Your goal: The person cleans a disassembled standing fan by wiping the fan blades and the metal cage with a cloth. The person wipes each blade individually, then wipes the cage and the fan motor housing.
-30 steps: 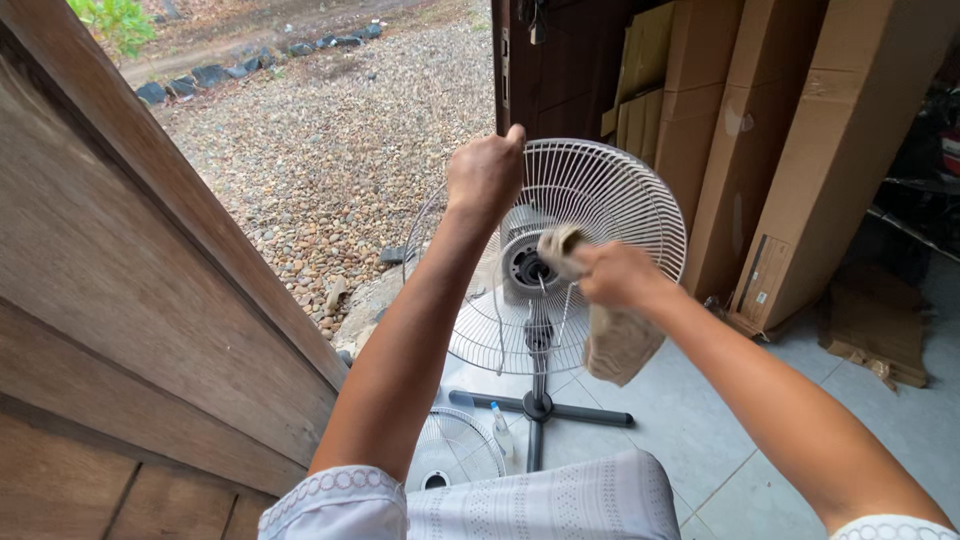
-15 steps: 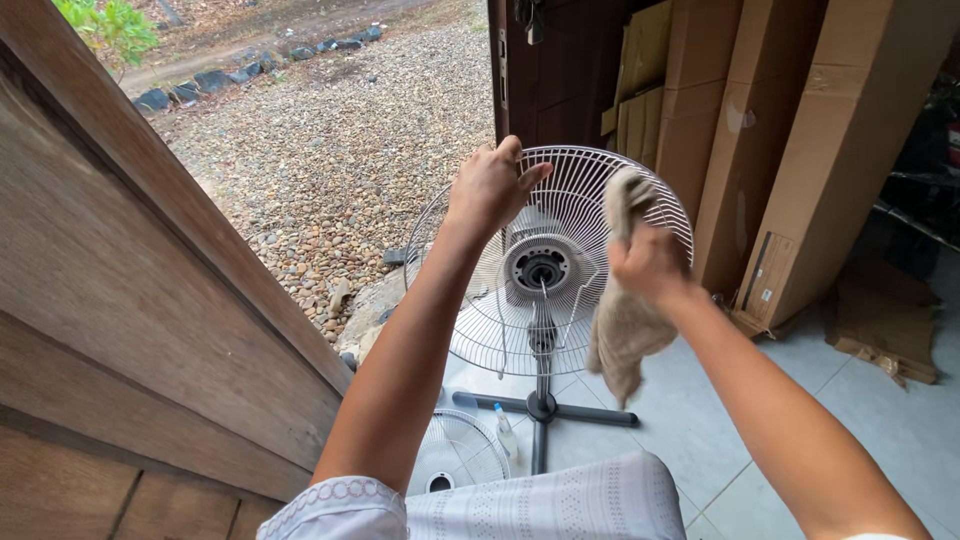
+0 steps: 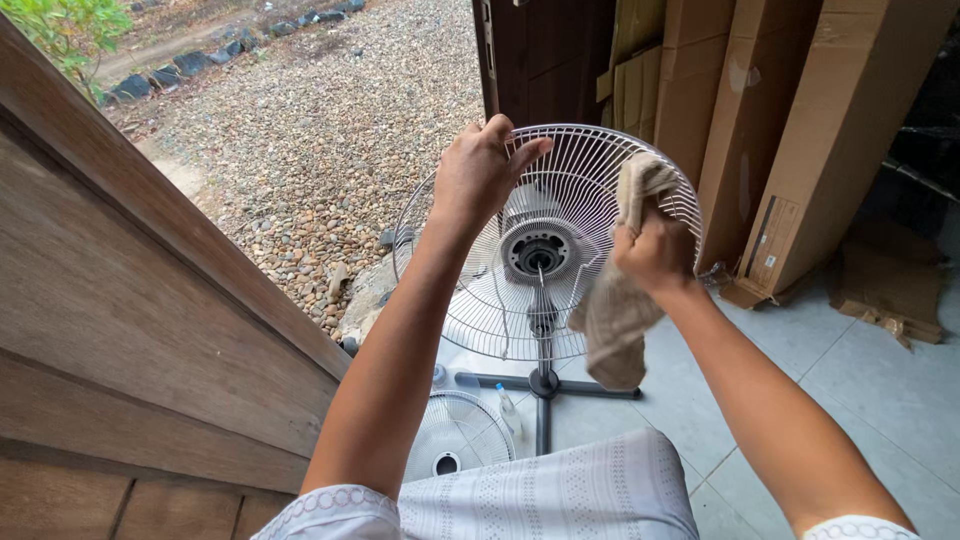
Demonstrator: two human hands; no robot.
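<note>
On my far left I see a slanting wooden wall [image 3: 130,330], and past it a gravel yard [image 3: 310,130]. Low beside the wall, a detached fan grille [image 3: 458,440] lies flat on the tiled floor [image 3: 880,400], with a small spray bottle [image 3: 509,411] just beside it. My left hand [image 3: 478,178] grips the top left rim of the rear fan guard [image 3: 520,300], fingers curled together over the wire. That guard stands upright on its pole, with the motor hub [image 3: 540,252] at its centre and the cross base [image 3: 545,383] on the tiles below. My right hand [image 3: 657,252] is clenched on a beige cloth [image 3: 615,320]; the cloth's top end presses against the guard's upper right wires, the rest hangs loose. Tall cardboard boxes [image 3: 800,130] lean at the right.
</note>
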